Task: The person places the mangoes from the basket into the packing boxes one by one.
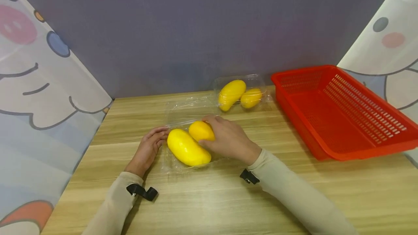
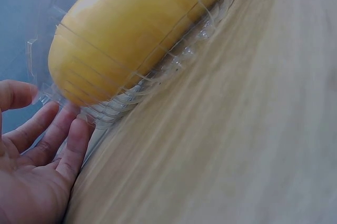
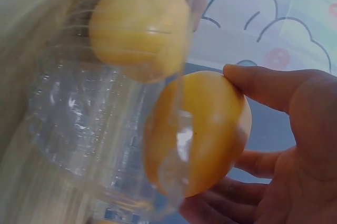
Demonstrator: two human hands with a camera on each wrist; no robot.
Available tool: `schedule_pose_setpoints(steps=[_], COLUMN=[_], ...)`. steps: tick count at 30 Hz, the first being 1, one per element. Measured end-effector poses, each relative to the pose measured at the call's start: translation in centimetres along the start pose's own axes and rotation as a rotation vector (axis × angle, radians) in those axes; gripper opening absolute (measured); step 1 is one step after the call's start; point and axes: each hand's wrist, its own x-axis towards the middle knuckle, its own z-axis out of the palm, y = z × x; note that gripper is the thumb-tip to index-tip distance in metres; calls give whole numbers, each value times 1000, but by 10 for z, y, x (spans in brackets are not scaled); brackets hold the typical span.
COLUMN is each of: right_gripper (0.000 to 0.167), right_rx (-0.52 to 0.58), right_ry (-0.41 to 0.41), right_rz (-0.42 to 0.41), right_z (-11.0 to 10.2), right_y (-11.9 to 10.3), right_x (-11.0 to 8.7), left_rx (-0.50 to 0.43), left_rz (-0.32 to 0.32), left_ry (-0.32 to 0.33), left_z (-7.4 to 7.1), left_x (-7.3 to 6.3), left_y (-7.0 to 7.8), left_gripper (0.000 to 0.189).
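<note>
My right hand [image 1: 228, 137] grips the smaller yellow mango [image 1: 200, 130], thumb on one side and fingers on the other. That mango sits at the clear plastic box [image 3: 73, 113], partly above its wall in the right wrist view. Beside it in the box lies a larger, longer mango [image 1: 187, 148]. At the box's left end, my left hand [image 1: 151, 147] touches the plastic with its fingertips. Its fingers [image 2: 76, 139] are loosely bent against the ribbed wall, and the thumb tip is by the rim. The box's lid [image 1: 192, 108] is folded back behind it.
Behind, near the grey wall panel [image 1: 183, 39], a second clear box [image 1: 258, 79] holds two yellow mangoes [image 1: 232, 94]. A red slotted basket [image 1: 313, 137] stands on the right. Everything rests on a wood-grain table [image 1: 196, 206].
</note>
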Motion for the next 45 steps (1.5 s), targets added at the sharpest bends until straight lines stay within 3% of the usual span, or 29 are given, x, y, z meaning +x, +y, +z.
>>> schedule_pose_setpoints(steps=[17,45], right_gripper=[64,61], right_rx=[-83,-215], right_ry=[27,41], right_rz=[-41,-35], right_z=[15,39], right_y=[1,9], right_x=[4,10], left_rx=[-1,-6], left_rz=[10,20], left_ry=[7,-3], left_z=[0,-1], left_x=[1,0], left_y=[-1,-2], left_gripper=[27,28])
